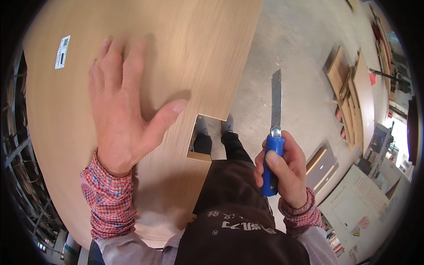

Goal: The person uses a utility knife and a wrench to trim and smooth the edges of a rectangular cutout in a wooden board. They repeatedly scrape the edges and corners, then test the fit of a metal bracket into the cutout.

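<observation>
My left hand [121, 110] lies flat, fingers apart, on a large light wooden panel [190, 39] with a rectangular notch [205, 137] cut into its near right edge. The thumb points toward that notch. My right hand [282, 170] is to the right of the panel, off its edge, gripping a blue-handled chisel [274, 145]. Its flat metal blade points up and away over the concrete floor. Both wrists show red checked sleeves.
A white label [62, 52] sits on the panel's far left. Wooden boards and offcuts [353, 95] lie stacked on the concrete floor [296, 53] at right, with flat panels [324, 163] nearer. My shoes [214, 126] show through the notch. Shelving [17, 176] runs along the left.
</observation>
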`<state>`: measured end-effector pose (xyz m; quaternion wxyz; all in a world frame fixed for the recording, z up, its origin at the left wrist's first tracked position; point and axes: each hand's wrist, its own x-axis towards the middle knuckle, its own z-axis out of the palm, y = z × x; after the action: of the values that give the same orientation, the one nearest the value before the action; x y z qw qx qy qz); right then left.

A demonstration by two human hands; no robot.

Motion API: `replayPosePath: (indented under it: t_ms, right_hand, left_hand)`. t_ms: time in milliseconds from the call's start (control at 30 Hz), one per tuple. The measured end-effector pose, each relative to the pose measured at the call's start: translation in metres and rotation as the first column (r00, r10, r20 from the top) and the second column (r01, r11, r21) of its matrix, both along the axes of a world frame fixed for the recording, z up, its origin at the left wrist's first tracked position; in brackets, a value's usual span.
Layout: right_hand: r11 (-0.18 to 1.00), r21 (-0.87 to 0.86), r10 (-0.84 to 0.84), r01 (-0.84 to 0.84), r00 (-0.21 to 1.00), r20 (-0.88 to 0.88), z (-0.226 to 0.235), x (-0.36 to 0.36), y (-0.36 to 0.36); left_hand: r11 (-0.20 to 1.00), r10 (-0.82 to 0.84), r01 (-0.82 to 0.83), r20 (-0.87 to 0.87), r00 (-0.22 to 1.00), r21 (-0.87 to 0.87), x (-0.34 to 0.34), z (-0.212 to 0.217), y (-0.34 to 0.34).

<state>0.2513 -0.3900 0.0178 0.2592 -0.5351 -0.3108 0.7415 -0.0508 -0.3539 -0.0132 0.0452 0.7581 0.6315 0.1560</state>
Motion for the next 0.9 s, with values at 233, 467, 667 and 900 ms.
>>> replayPosePath:
  t_ms: [233, 467, 667, 900]
  right_hand:
    - [0.997, 0.001, -0.079, 0.079, 0.997, -0.022, -0.009, 0.004, 0.003]
    - [0.916, -0.075, 0.386, -0.394, 0.917, -0.096, -0.01, -0.012, 0.0]
    - [0.817, 0.036, 0.576, -0.575, 0.816, -0.041, -0.02, -0.033, 0.013]
    - [0.882, -0.075, 0.452, -0.465, 0.881, -0.142, -0.02, -0.03, 0.014]
  left_hand:
    - [0.995, -0.04, 0.039, -0.005, 0.999, -0.096, 0.035, 0.01, 0.004]
    - [0.997, -0.059, 0.067, 0.225, 0.973, -0.025, 0.002, 0.008, 0.004]
    - [0.995, -0.061, 0.061, 0.007, 0.998, -0.076, -0.012, 0.008, -0.011]
    - [0.995, -0.07, 0.063, -0.077, 0.995, -0.08, 0.002, 0.009, -0.001]
